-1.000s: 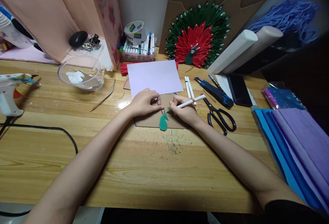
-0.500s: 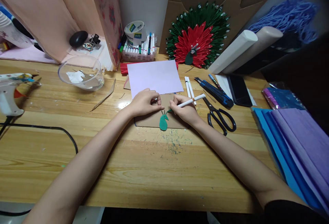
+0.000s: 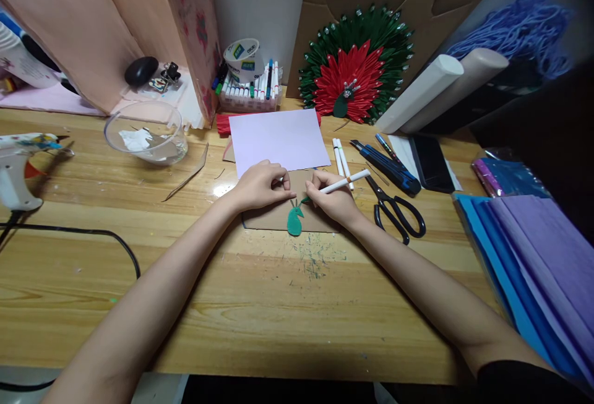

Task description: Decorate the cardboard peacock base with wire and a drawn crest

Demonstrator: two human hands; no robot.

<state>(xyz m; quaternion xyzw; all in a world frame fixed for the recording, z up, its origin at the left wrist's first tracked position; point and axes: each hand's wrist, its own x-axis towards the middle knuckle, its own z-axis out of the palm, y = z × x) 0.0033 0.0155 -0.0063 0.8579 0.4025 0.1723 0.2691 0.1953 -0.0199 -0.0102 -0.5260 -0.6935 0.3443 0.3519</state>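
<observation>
My right hand (image 3: 333, 200) is closed around a white marker pen (image 3: 346, 182), its green tip touching a small green peacock-shaped cutout (image 3: 294, 221). The cutout lies on a brown cardboard piece (image 3: 278, 213) in the middle of the wooden table (image 3: 260, 305). My left hand (image 3: 262, 184) rests curled on the cardboard's top edge, fingers pressed together, pinning it down. A pale lilac paper sheet (image 3: 278, 138) lies just behind both hands.
Black scissors (image 3: 396, 209), a blue utility knife (image 3: 387, 166) and two white markers (image 3: 341, 155) lie to the right. Blue and purple paper sheets (image 3: 533, 268) are stacked far right. A glass bowl (image 3: 146, 132), a glue gun (image 3: 18, 166) and its cable (image 3: 93, 234) are left. A red-green peacock craft (image 3: 357, 67) stands at the back.
</observation>
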